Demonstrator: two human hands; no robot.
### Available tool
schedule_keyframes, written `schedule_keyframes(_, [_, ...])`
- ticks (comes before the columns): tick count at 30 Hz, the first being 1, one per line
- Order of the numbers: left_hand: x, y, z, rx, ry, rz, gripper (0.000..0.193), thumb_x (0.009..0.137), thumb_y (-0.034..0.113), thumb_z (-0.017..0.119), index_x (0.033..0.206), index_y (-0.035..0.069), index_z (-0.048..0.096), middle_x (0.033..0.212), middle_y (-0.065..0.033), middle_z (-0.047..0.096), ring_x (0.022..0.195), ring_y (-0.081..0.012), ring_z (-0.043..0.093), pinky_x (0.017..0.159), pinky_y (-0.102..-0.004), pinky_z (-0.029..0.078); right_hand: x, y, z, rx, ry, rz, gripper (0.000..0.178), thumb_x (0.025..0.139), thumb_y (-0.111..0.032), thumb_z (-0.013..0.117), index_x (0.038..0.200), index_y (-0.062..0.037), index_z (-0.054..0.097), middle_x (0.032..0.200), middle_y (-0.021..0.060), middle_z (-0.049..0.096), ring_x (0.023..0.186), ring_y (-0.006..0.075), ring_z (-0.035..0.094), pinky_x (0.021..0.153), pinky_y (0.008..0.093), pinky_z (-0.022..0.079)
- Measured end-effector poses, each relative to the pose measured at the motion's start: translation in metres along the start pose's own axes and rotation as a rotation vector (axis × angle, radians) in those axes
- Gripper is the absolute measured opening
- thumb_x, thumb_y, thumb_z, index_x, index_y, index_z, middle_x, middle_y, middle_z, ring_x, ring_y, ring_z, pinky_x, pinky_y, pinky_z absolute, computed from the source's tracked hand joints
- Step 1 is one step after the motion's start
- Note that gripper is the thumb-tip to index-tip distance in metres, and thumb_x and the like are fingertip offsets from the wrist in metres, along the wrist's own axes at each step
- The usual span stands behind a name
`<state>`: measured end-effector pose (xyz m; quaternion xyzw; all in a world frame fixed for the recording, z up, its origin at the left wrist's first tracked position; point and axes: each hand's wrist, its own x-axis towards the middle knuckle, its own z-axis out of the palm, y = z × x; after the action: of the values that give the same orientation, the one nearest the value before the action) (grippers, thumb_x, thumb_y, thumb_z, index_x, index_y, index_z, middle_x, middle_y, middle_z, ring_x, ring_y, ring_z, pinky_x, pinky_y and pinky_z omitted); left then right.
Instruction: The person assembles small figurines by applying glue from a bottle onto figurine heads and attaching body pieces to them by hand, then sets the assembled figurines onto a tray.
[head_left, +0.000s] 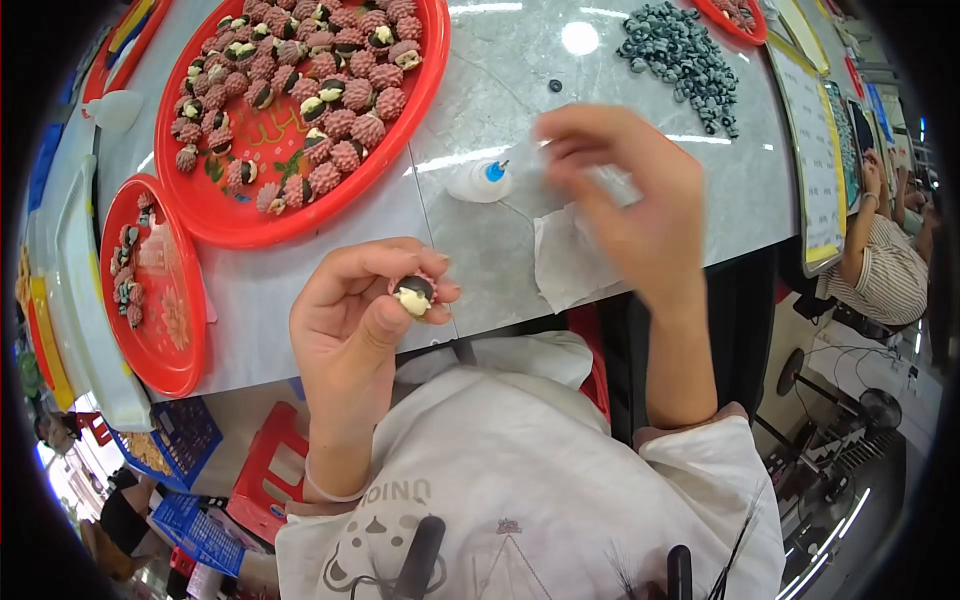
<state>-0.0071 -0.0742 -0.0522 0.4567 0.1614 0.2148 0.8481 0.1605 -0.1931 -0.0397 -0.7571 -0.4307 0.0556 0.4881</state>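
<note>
Between the thumb and fingertips of my left hand point(352, 325) is a small figurine piece point(413, 294), pink and ridged with a black part and a cream part. Above the table to the right, my right hand point(630, 185) is smeared by motion, its fingers curved, so anything in them cannot be made out. Left of it lies a small white squeeze bottle point(478, 183) with a blue tip. A white cloth point(568, 262) lies under and beside the right hand. Beyond that hand sits one small dark piece point(555, 86).
A large red tray point(240, 232) at the far left carries many similar pink pieces. Nearer stands a smaller red tray point(172, 325) with several pieces. Dark green-grey parts point(680, 65) are heaped at the far right. A red stool point(268, 470) stands below left; another person point(885, 260) sits right.
</note>
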Motion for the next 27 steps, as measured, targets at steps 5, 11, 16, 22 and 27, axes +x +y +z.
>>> schedule_keyframes(5, [0.002,-0.005,0.004,-0.01,-0.002,-0.015,0.029,0.077,0.018,0.059,0.093,-0.004,0.049,0.092,-0.0163,0.054,0.076,-0.0192,0.057,0.063,-0.0264,0.049,0.025,0.042,-0.038,-0.364,0.219,0.096,0.013,0.069,-0.001,0.058,0.081,0.0003,0.058,0.073,0.0059,0.059,0.066,0.0124,0.056,0.061,0.0226,0.045])
schedule_keyframes(11, [-0.002,-0.001,0.007,0.058,-0.06,-0.032,0.028,0.078,0.022,0.057,0.093,0.0,0.047,0.09,-0.013,0.05,0.076,-0.0177,0.054,0.061,-0.0226,0.043,0.032,0.046,-0.039,-0.463,0.118,0.114,0.015,0.07,-0.003,0.059,0.085,-0.0024,0.058,0.074,0.0037,0.058,0.067,0.0111,0.055,0.062,0.0232,0.044])
schedule_keyframes(16, [-0.001,0.0,-0.001,-0.03,-0.029,-0.002,0.029,0.076,0.016,0.06,0.093,-0.004,0.049,0.092,-0.0167,0.053,0.078,-0.0198,0.057,0.064,-0.0274,0.049,0.012,0.019,-0.04,0.27,0.139,0.287,0.019,0.073,-0.001,0.056,0.092,0.0001,0.054,0.088,0.009,0.056,0.071,0.0139,0.056,0.064,0.0248,0.045])
schedule_keyframes(22, [0.001,-0.002,0.004,-0.123,-0.087,-0.011,0.029,0.077,0.015,0.059,0.095,-0.005,0.048,0.093,-0.0168,0.053,0.079,-0.0208,0.057,0.066,-0.0274,0.049,-0.014,0.003,-0.038,0.664,-0.041,0.17,0.019,0.074,-0.004,0.056,0.093,0.0002,0.053,0.097,0.0132,0.049,0.079,0.0179,0.053,0.065,0.0235,0.044])
schedule_keyframes(27, [0.001,-0.006,0.013,-0.094,-0.109,-0.006,0.032,0.077,0.019,0.058,0.097,-0.003,0.046,0.095,-0.0158,0.05,0.079,-0.0195,0.056,0.064,-0.0235,0.048,-0.024,-0.011,-0.03,0.778,-0.163,0.273,0.025,0.076,-0.014,0.057,0.096,-0.002,0.049,0.093,0.0128,0.047,0.073,0.0156,0.044,0.061,0.0206,0.04])
